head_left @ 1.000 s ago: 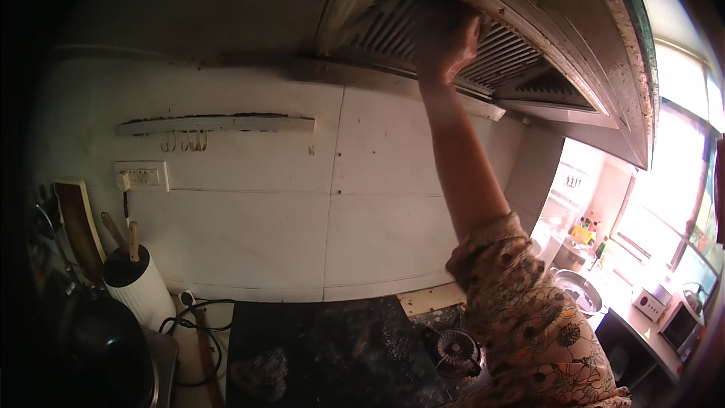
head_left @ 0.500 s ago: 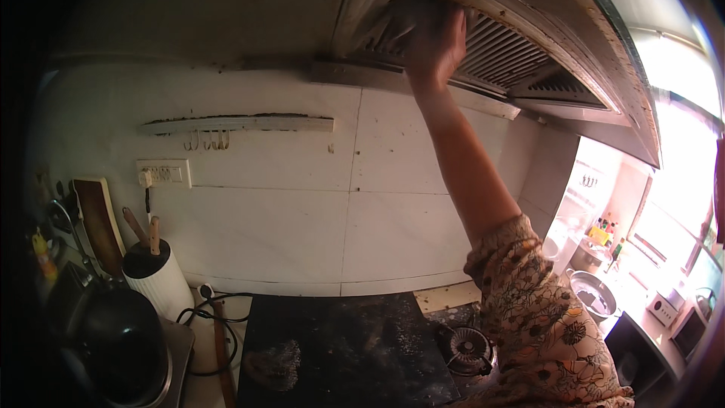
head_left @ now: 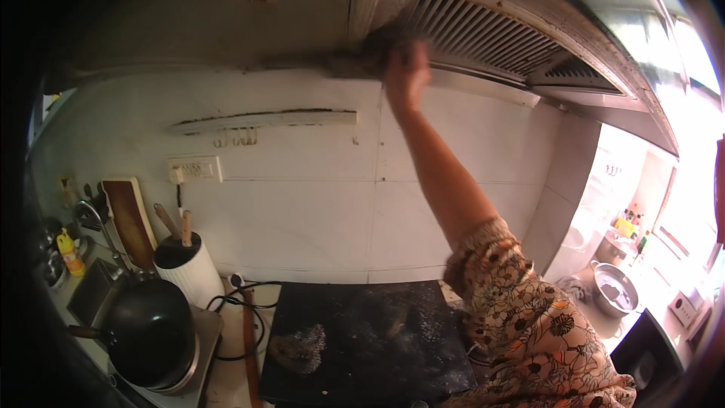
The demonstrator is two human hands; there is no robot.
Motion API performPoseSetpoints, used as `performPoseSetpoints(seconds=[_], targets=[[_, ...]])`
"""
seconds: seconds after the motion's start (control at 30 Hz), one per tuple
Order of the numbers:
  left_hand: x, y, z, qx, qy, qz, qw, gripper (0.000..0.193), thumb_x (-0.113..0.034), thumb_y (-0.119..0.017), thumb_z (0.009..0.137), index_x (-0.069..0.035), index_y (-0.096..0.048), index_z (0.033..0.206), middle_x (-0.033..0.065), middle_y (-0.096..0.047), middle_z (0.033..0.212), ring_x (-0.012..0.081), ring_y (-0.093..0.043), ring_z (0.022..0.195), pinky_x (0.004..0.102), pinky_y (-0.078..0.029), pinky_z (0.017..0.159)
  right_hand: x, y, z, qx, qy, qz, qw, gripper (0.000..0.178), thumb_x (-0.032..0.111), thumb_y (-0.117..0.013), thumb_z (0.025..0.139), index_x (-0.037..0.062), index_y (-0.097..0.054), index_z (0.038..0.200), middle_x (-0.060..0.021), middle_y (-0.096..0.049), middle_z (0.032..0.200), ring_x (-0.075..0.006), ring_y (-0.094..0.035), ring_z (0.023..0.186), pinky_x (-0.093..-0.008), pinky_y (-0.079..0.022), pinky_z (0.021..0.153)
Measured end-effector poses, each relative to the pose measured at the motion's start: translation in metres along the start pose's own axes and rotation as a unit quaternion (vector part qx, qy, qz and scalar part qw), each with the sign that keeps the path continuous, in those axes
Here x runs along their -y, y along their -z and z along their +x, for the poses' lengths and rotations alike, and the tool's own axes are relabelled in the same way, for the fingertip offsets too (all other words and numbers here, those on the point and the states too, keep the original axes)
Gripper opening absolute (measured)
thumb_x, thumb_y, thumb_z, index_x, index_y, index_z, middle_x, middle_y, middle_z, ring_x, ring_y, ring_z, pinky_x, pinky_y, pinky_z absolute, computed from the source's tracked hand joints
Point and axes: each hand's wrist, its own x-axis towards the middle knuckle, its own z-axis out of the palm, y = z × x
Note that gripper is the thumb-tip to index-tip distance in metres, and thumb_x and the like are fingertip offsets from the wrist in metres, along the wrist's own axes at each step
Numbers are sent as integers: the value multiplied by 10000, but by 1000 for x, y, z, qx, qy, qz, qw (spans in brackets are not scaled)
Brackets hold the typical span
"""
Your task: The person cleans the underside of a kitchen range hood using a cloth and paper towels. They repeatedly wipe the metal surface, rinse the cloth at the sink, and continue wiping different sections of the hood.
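From the lower right my right arm reaches up in a flower-patterned sleeve. My right hand (head_left: 409,72) is at the underside of a greasy range hood (head_left: 302,7), by the left end of its slatted filter (head_left: 483,34). The fingers are closed against a dark, soft-looking wad (head_left: 384,44), perhaps a cloth; motion blur and shadow hide its exact kind. It presses at the hood's lower back edge, beside the filter's recess. My left hand is out of view.
Below lies a black stained board (head_left: 362,340) over the stove. To its left stand a black wok (head_left: 151,332), a white knife holder (head_left: 189,272) and a looped black cable (head_left: 260,317). A hook rail (head_left: 272,119) crosses the tiled wall. Metal pots (head_left: 613,291) stand at the right.
My right hand has moved down and to the left, from inside the filter recess to the hood's lower edge, with the dark wad. The view has shifted slightly left.
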Motion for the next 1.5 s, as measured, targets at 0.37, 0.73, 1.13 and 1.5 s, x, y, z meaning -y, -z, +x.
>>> performPoseSetpoints(seconds=[0.37,0.73,1.13,1.5], targets=[[6,-21,-15,-80,-46,-28,995,50,-147,-590,733,-160,-589,782,63,-542,686,270,-542,649,381,-455,521,87,-33,39,-164,-124,380,902,366,319,-481,857,43,-415,1087,-148,-518,1030,-256,-499,934,-317,-388,795],[14,-18,-20,-46,3,23,999,71,-152,-587,752,-151,-598,822,68,-564,719,283,-555,649,381,-458,543,82,2,14,-51,74,206,974,341,67,-610,696,68,-489,1015,-168,-529,906,-370,-512,856,-379,-437,689],[12,-30,-6,-57,-29,10,998,93,-112,-613,709,-166,-593,782,65,-556,691,273,-551,629,377,-460,517,-4,-40,-8,-12,-117,-20,993,282,100,-572,745,90,-476,1010,-160,-516,949,-370,-504,869,-420,-415,713],[19,-38,-17,-99,-44,45,993,75,-135,-611,692,-179,-560,724,63,-515,647,260,-524,578,362,-438,465,52,-13,30,-91,66,175,978,286,18,-643,643,77,-557,909,-123,-560,837,-310,-534,744,-335,-440,645]])
